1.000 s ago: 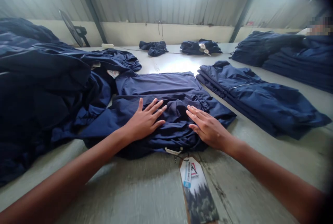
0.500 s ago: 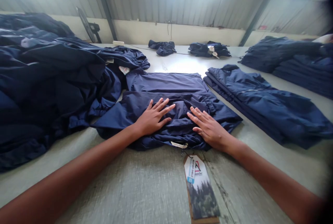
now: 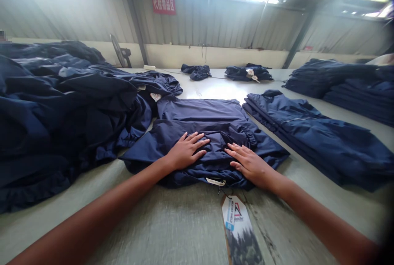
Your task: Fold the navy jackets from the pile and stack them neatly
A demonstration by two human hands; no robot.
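A navy jacket (image 3: 197, 111) lies partly folded on the table in front of me, its elastic cuff (image 3: 250, 135) showing on the right side. My left hand (image 3: 187, 150) rests flat on the fabric with fingers spread. On the right part of the same jacket, my right hand (image 3: 248, 162) is laid palm down, fingers stretched out. Between and below the hands, a small white label (image 3: 215, 182) shows at the collar edge. A hang tag (image 3: 241, 228) with a forest picture hangs from there onto the tabletop.
A big loose heap of navy garments (image 3: 67, 121) fills the left side. To the right lies a stack of folded jackets (image 3: 314, 133), with more folded piles (image 3: 344, 76) behind. Two small bundles (image 3: 197, 72) sit at the table's far side, near a fan (image 3: 120, 51).
The view has tilted up, so everything sits lower in the picture. Both hands stay flat on the jacket; my right fingers lie slightly closer together.
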